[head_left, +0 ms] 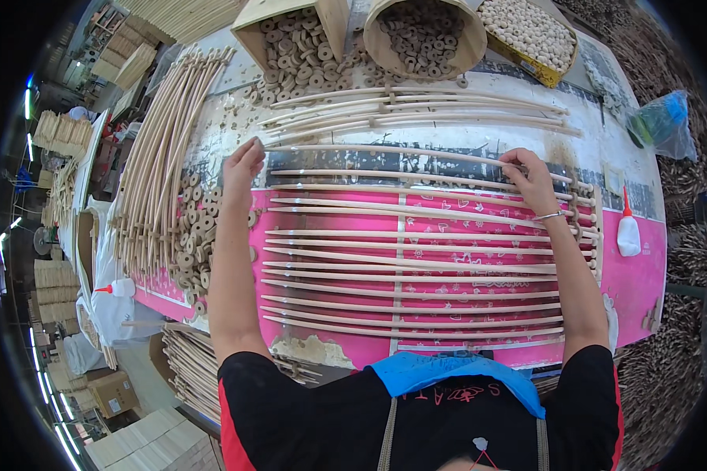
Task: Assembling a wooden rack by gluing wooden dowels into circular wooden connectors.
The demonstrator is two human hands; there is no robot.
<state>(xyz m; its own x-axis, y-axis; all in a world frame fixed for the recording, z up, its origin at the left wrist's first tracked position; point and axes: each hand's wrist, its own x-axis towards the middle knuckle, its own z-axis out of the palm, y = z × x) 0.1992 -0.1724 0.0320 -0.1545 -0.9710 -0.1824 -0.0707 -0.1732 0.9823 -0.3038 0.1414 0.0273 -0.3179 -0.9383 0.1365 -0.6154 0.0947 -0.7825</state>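
The blue apron (456, 372) is nearest; the left hand (241, 168), almost closed, is at the left end of the pale rod (393, 148), grip unclear; the right hand (532, 182) pinches it above the worktop (636, 294); uneven pulling could perhaps disturb neighbouring rods (346, 172).

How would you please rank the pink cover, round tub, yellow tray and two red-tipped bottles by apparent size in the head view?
1. Pink cover
2. Round tub and yellow tray: too alike to rank
3. Red-tipped bottle at right
4. Red-tipped bottle at left
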